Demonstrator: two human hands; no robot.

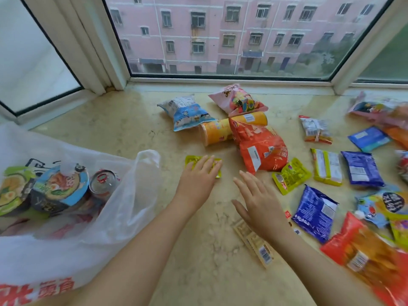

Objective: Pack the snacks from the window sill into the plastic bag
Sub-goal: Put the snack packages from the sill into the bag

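Packing is partly done, as we judge it. We see the plastic bag at lower left of the frame, mouth open, already holding two bowl-noodle cups and a can. Most snacks remain on the window sill: a blue pouch, pink bag, yellow canister and orange bag at centre, many more packets toward the right edge. Left hand lies flat, fingers straight, on a small yellow packet, not yet gripping it. Right hand hovers open, holding nothing, above a flat beige packet.
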